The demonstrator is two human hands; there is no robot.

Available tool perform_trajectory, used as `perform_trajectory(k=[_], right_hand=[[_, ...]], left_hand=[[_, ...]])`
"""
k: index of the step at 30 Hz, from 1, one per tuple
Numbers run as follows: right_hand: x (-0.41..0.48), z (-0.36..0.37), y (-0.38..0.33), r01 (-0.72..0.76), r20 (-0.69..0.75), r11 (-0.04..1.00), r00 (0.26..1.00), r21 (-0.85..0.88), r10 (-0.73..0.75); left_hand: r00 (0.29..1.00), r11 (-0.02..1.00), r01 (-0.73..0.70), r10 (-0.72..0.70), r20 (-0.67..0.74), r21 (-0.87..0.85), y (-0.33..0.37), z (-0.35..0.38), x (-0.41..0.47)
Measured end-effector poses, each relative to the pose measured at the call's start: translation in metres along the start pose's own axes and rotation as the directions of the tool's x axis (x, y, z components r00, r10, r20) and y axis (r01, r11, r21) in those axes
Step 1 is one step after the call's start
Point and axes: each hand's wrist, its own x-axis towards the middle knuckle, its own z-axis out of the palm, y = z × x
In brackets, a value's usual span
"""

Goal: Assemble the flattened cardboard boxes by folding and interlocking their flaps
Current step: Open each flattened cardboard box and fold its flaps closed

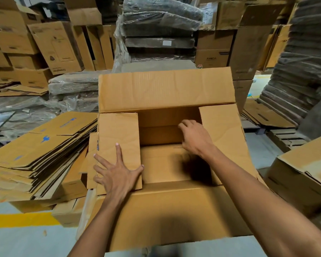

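A large brown cardboard box [167,89] stands open-side up in front of me, its far long flap upright and its near long flap [174,210] folded out toward me. My left hand [117,173] lies flat with spread fingers on the left short flap [119,132], pressing it inward. My right hand [195,138] reaches into the opening beside the right short flap [224,134], fingers loosely curled; I cannot make out whether it holds anything. The box's inner floor [159,164] shows between the two short flaps.
A stack of flattened cardboard boxes [35,156] with blue marks lies to the left. An assembled box [304,175] stands at the right. Plastic-wrapped bundles [159,30] and more cartons fill the background. A yellow floor line [20,219] runs at lower left.
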Motion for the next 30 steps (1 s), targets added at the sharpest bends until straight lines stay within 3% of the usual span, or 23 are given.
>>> perform_trajectory(k=[2, 4, 9, 15, 20, 26, 30], right_hand=[[-0.018, 0.003, 0.0, 0.02, 0.16, 0.973, 0.987, -0.229, 0.017], [-0.031, 0.0, 0.0, 0.016, 0.229, 0.908, 0.969, -0.418, 0.088], [-0.033, -0.038, 0.029, -0.212, 0.142, 0.785, 0.924, -0.582, 0.355], [-0.056, -0.037, 0.09, -0.424, 0.049, 0.792, 0.869, -0.44, 0.493], [-0.081, -0.001, 0.114, -0.494, 0.03, 0.819, 0.851, -0.292, 0.524], [-0.103, 0.054, 0.114, -0.569, 0.123, 0.816, 0.807, -0.096, 0.577], [-0.094, 0.059, 0.131, -0.54, 0.117, 0.841, 0.833, -0.038, 0.541]], left_hand=[[1.0, 1.0, 0.001, -0.001, 0.011, -0.001, 0.002, -0.001, 0.002], [1.0, 1.0, -0.001, 0.001, 0.019, -0.011, 0.004, -0.002, 0.004], [0.999, 0.997, 0.007, -0.005, 0.032, -0.08, 0.008, -0.004, 0.006], [0.999, 0.988, 0.022, -0.016, 0.04, -0.154, 0.012, -0.005, 0.002], [0.999, 0.986, 0.016, -0.009, 0.041, -0.167, 0.011, -0.007, -0.002], [0.999, 0.981, 0.011, -0.002, 0.045, -0.196, 0.011, -0.008, -0.007], [0.998, 0.963, 0.005, 0.014, 0.068, -0.269, 0.012, -0.013, -0.01]])
